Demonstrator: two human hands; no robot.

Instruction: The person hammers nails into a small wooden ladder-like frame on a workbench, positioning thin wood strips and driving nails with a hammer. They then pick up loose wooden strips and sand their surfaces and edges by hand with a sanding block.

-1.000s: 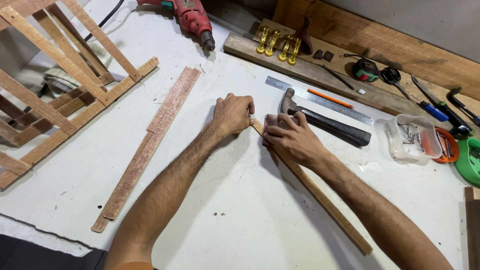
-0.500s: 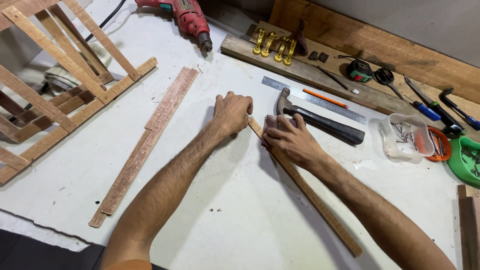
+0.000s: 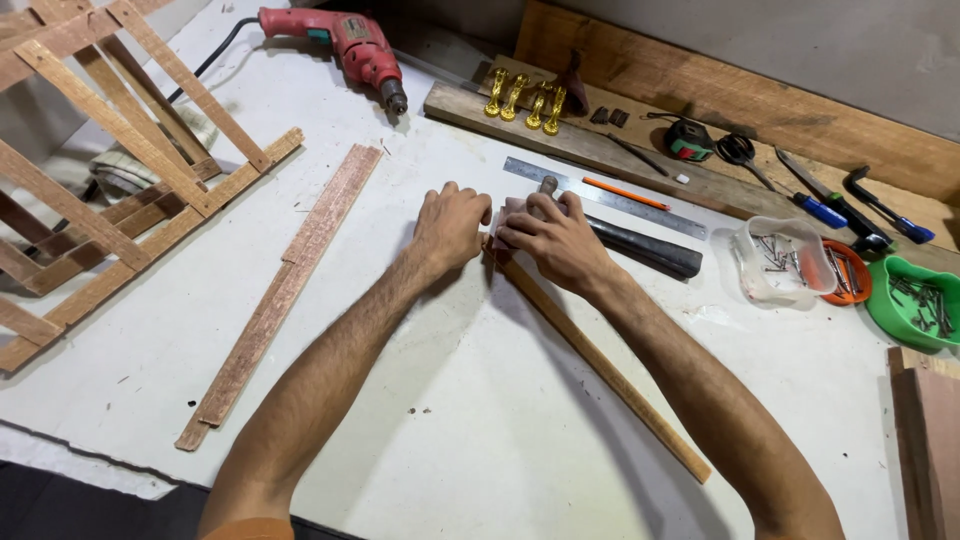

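A long narrow wooden strip (image 3: 600,365) lies diagonally on the white table (image 3: 480,440). Both my hands meet at its far end. My left hand (image 3: 450,225) has its fingers curled and grips the strip's tip from the left. My right hand (image 3: 552,240) presses down over the same end, its fingers touching the left hand. A small pinkish piece shows between the fingers; I cannot tell what it is. Right behind my right hand lies a hammer (image 3: 640,248) with a black handle, its head mostly hidden by my fingers.
A steel ruler (image 3: 600,195) and an orange pencil (image 3: 625,192) lie behind the hammer. Two flat wooden slats (image 3: 290,280) lie to the left, beside a wooden lattice frame (image 3: 100,170). A red drill (image 3: 350,40) and gold fittings (image 3: 525,100) sit at the back; a clear nail tub (image 3: 780,260) and a green bowl (image 3: 915,300) sit right.
My right hand has slid up the strip toward its far end, closing against my left hand and covering the hammer head. The strip stays put.
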